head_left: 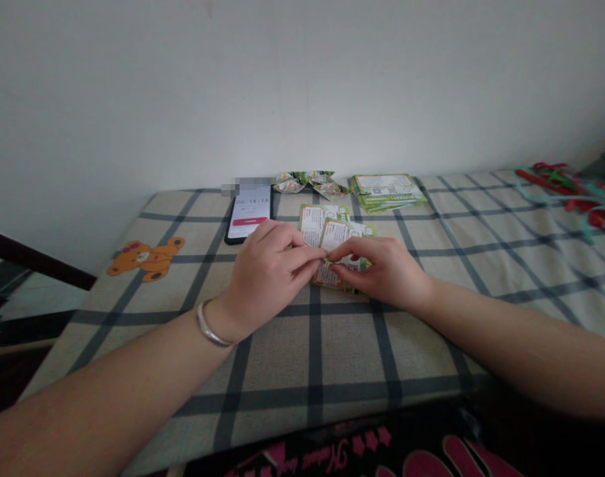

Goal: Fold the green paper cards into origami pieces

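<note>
Two printed green-and-white papers (pixel 312 222) lie overlapping under and just beyond my hands. Thumb and fingers of my left hand (pixel 277 262), which wears a silver bangle (pixel 211 324), are pinched together at a small folded bit of printed paper (pixel 327 259). My right hand (pixel 384 268) meets it there from the other side, also closed in a pinch on that paper. The fingertips of both hands nearly touch and hide most of the piece. How it is folded I cannot make out.
Behind stand folded paper pieces (pixel 309 183) and a stack of printed papers (pixel 389 191) near the wall. A phone (pixel 251 212) with a running timer lies left of them. A bear sticker (pixel 146 259) is at the left; red and teal strings (pixel 575 195) lie far right.
</note>
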A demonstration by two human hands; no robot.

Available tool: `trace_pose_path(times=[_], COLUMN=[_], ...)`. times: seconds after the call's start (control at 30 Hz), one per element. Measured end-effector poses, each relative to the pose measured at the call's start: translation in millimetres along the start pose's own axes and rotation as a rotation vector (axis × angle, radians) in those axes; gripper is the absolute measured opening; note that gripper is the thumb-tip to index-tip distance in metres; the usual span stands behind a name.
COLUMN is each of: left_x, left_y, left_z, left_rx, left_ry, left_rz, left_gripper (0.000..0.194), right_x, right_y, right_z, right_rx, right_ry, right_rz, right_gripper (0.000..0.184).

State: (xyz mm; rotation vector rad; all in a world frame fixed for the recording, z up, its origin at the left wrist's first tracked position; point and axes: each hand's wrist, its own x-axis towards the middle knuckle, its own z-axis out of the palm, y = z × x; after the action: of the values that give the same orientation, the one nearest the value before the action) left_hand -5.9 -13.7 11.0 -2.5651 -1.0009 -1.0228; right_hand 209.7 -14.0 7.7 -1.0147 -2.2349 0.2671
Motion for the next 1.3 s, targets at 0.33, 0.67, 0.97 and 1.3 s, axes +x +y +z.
trace_pose_path(times=[0.33, 0.67, 0.97, 1.3], left_x=[1, -5, -6, -6], left_y=[0, 0, 4, 10], left_z=[-1.1, 1.0, 1.1, 1.6], left_rx=[-0.069, -0.095, -0.17, -0.511], left_ry=[0.026, -0.052, -0.099, -0.19], left_rz=[-0.036, -0.032, -0.136, -0.361], left_gripper=[0.005, 0.007, 0.013, 0.012], right_x=[0, 4, 2, 1], right_y=[4, 7, 6, 3], right_z=[2, 0, 0, -7], right_rx=[0.197, 0.318, 0.246, -0.01], right_ry=[0.068, 0.094, 0.183, 0.187], right_rz=[0.075, 0.102, 0.108, -0.14], right_gripper=[0.009, 0.011, 0.013, 0.006])
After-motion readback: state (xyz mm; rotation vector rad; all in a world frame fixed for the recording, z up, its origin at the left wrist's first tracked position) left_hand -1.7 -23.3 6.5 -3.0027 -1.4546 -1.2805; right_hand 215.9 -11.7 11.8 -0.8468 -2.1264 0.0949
